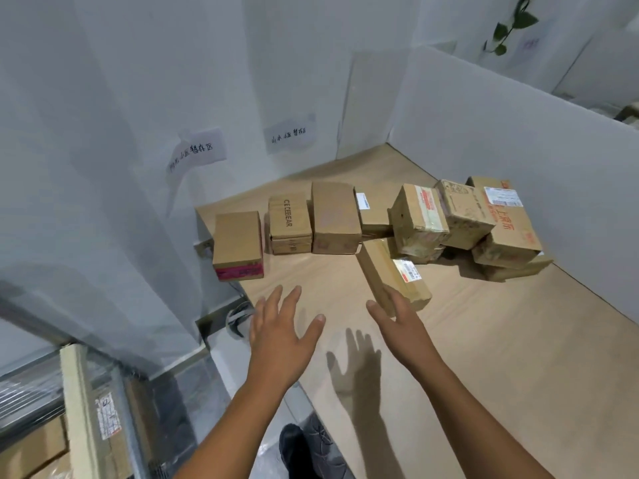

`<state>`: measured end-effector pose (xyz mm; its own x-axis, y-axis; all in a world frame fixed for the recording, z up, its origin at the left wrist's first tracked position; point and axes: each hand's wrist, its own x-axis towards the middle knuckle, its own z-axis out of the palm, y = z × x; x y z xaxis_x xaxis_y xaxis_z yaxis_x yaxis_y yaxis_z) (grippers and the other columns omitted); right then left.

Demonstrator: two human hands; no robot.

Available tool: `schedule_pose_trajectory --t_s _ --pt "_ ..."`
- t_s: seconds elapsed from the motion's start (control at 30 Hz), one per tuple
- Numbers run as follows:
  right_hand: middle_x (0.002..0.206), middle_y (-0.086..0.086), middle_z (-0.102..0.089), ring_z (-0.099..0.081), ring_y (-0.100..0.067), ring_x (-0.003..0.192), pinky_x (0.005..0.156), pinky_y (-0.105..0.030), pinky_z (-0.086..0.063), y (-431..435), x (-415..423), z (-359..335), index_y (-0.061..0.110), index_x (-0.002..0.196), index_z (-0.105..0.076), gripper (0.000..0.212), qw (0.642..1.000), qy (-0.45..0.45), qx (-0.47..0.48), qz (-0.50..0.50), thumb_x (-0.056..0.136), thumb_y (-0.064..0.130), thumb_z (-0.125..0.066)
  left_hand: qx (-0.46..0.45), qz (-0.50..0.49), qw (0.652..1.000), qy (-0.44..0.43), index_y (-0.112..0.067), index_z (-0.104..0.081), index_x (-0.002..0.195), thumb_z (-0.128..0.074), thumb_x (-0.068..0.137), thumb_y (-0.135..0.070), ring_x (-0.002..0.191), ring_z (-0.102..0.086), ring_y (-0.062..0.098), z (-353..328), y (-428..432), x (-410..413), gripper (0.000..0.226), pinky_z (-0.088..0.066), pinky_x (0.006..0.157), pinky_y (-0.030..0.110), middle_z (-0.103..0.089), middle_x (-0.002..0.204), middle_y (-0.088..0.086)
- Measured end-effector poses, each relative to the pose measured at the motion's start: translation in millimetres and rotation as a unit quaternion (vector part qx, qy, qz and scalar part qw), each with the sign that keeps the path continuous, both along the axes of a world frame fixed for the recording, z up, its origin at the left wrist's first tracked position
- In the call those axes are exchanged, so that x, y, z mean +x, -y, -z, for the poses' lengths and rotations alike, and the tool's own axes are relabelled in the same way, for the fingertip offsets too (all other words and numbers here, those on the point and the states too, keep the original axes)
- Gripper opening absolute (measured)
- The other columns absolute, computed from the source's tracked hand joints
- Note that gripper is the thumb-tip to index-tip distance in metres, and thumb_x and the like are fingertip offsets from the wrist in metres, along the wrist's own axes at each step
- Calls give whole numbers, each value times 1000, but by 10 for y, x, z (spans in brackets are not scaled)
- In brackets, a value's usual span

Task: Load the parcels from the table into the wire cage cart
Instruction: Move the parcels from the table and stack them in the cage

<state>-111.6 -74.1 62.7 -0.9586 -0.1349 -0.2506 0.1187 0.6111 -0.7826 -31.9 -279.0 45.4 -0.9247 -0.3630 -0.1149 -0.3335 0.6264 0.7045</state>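
Observation:
Several brown cardboard parcels lie on the light wooden table (501,340). At the left edge stands a box with pink tape (238,245), then a box printed CECEBEAR (289,223) and a plain box (334,217). A long flat parcel (387,271) lies tilted toward me, and a heap of taped boxes (466,219) sits at the right. My left hand (280,333) and my right hand (403,323) hover over the table, fingers spread, holding nothing. The right fingertips are just in front of the long parcel. The wire cage cart (41,402) with parcels inside shows at the lower left.
White partition walls (518,167) enclose the table at the back and right, with handwritten paper labels (197,150) on the back wall. A metal bracket (238,319) sits at the table's left edge. My dark shoe (311,451) is on the floor below.

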Motion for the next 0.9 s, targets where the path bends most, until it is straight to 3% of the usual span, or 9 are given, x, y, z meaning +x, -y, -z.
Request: schedule_pose_trajectory --t_s 0.13,0.27,0.4,0.47,0.67,0.8,0.9 --pt "156 2 -47 -46 -21 143 118 -51 -40 231 -552 140 33 156 -41 71 1000 18 -21 4 94 65 -56 2 14 1000 20 -41 -27 159 -50 97 -64 158 0 20 103 141 -443 70 -9 128 47 -13 171 -8" --pt "157 1 -45 -44 -23 144 118 -45 -38 459 -1389 329 30 156 -43 61 998 35 -42 31 102 52 -57 -38 27 998 44 -37 -28 160 -48 97 -66 158 -4 21 215 309 -1276 72 -10 128 44 -17 170 -6" --pt "160 -4 -43 -43 -24 144 113 -37 -35 622 -2196 596 21 156 -43 62 997 42 -35 54 103 47 -57 -66 65 994 52 -35 -26 160 -46 99 -65 158 -8 22 433 355 -2226 71 -13 128 47 -20 170 -2" --pt "162 -6 -39 -37 -24 149 117 -39 -32 699 -2484 742 16 158 -41 65 997 49 -22 53 102 46 -56 -64 72 993 68 -35 -23 161 -46 100 -62 158 -4 22 548 328 -2603 71 -9 129 44 -16 171 0" --pt "154 -14 -44 -21 -27 152 125 -42 -20 864 -2866 1124 7 132 -61 62 996 57 39 64 96 56 -48 -63 64 989 113 -30 -20 163 -44 101 -57 157 -10 30 877 209 -3134 72 -11 127 43 -18 170 10" --pt "139 -7 -49 -27 -23 143 117 -39 -26 809 -2845 1151 12 119 -63 44 993 46 -9 104 100 50 -54 55 -9 997 58 -18 -30 160 -50 99 -46 148 -27 26 834 168 -3195 70 -20 123 38 -38 159 9" --pt "105 0 -59 -51 -21 108 89 -37 -43 765 -2718 1035 17 97 -51 35 985 30 -114 128 97 50 -64 151 -72 986 8 -17 -35 158 -60 101 -37 143 -38 21 695 128 -3130 65 -29 122 37 -39 152 6"
